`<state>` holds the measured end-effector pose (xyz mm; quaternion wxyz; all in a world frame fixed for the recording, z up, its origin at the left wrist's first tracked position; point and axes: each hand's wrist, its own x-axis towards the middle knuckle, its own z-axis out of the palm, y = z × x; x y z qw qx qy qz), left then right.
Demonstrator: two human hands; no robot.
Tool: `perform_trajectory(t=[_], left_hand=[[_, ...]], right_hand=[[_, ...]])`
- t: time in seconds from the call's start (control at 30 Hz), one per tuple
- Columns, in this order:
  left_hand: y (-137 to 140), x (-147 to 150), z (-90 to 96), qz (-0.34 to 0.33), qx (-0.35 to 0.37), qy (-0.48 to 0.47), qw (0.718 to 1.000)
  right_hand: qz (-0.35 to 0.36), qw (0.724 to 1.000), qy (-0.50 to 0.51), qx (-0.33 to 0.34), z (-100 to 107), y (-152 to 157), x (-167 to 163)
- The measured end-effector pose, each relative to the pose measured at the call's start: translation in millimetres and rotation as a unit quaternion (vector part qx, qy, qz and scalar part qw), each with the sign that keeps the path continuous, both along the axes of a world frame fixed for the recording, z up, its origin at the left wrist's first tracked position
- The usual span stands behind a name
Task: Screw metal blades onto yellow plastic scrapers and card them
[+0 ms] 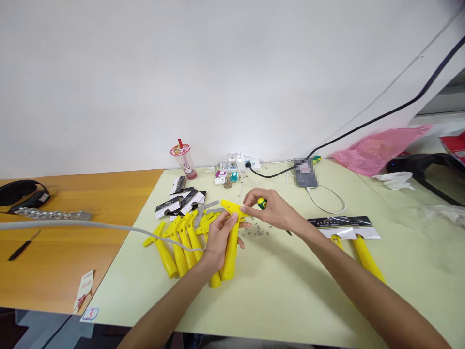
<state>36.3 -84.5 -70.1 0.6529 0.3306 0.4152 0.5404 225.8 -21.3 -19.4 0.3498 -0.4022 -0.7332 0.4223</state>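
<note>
Wrapping my left grip (219,238) round the yellow handle (230,259), I pinch its wide head (233,209) in my right grip (269,209), above the bench (283,305). It should feel light, stiff, perhaps slippery; just under the head looks surest. Small metal pieces (258,230) lie nearby.

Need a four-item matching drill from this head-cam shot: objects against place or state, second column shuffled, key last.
1. yellow T-shaped handle
2. lidded drink cup
3. black-handled screwdriver
4. pink plastic bag

A. crumpled, at the back right
B. lying on the brown wooden tabletop
C. gripped in the left hand
D. standing by the wall, red straw poking up

Pairs: 1-C, 2-D, 3-B, 4-A
</note>
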Motion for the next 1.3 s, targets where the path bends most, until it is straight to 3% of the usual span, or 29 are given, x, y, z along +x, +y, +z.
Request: perform_trajectory(t=[0.23, 0.33, 0.47, 0.6, 0.77, 1.13, 1.3], left_hand=[[-3.3, -1.8, -4.9, 0.001, 0.021, 0.029, 0.999], [-4.6, -4.8, -6.1, 0.006, 0.028, 0.032, 0.999], [-4.0, -9.8, -9.6, 0.039, 0.032, 0.020, 0.999], [-1.9, -12.0, -11.1, 0.049, 0.031, 0.006, 0.998], [1.7, -12.4, -9.5, 0.066, 0.001, -0.011, 0.998], [3.1, -13.0, -11.3, 0.046, -0.030, -0.025, 0.998], [2.3, -12.5, -12.6, 0.025, -0.020, -0.025, 0.999]], right_hand=[[0.019, 0.999, -0.042, -0.013, 7.1, -4.7, 1.8], [0.025, 0.993, -0.112, -0.028, 11.1, 1.4, 15.6], [0.066, 0.957, -0.279, -0.028, 3.7, 20.0, 45.5], [0.110, 0.915, -0.377, -0.094, -15.3, 35.6, 62.6], [0.142, 0.897, -0.396, -0.139, -31.5, 40.1, 55.4], [0.138, 0.881, -0.436, -0.119, -41.8, 43.1, 50.7], [0.134, 0.890, -0.427, -0.086, -41.4, 43.3, 54.7]])
